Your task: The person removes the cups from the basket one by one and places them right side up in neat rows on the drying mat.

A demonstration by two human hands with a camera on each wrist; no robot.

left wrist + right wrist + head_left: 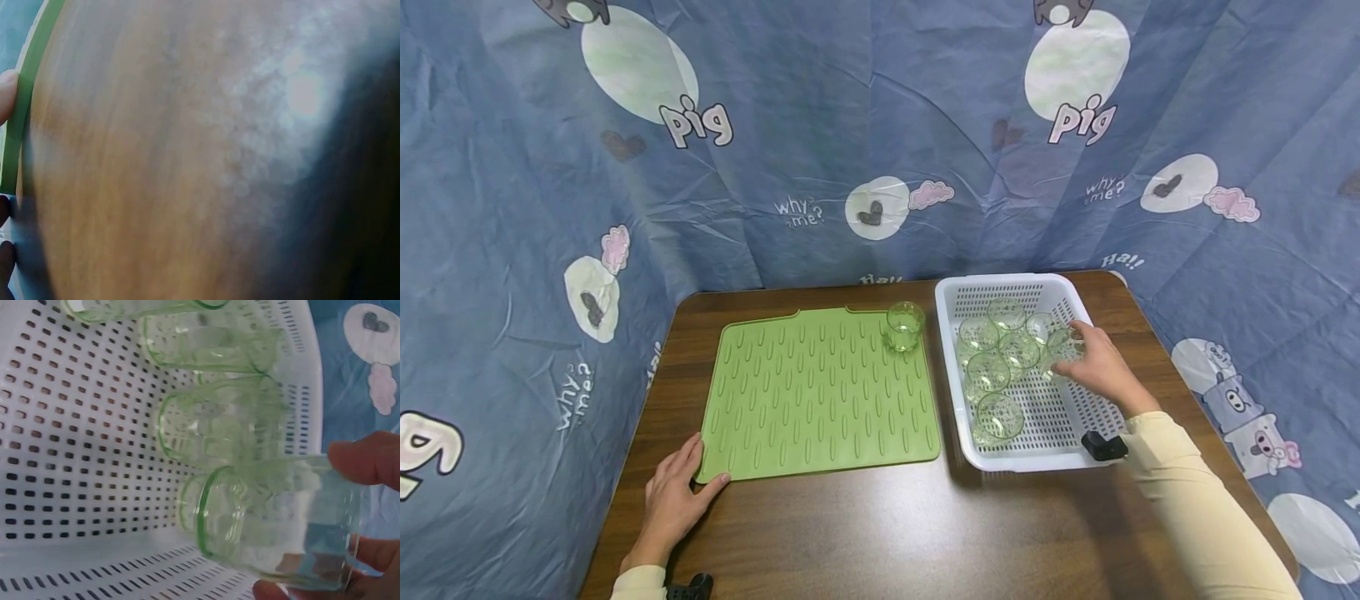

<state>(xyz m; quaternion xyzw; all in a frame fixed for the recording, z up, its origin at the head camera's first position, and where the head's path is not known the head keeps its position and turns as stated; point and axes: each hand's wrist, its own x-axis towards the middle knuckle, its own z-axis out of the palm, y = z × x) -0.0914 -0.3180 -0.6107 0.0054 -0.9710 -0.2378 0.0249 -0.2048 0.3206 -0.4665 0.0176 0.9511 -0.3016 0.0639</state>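
Left hand: loosely spread at the near-left corner of the green drying mat, touching its front edge with the thumb
Drying mat: lying flat on the wood-grain tabletop
Lone tumbler: standing upright on the mat's far-right corner
White perforated basket: just right of the mat
Basket tumblers: six, grouped toward the left and back
Held tumbler: green-tinted glass, at the basket's right side
Right hand: gripping it between thumb and fingers

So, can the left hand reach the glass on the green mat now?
Probably yes, with some stretch: only bare green mat lies between the left hand, at the near left corner, and the glass near the far right corner.
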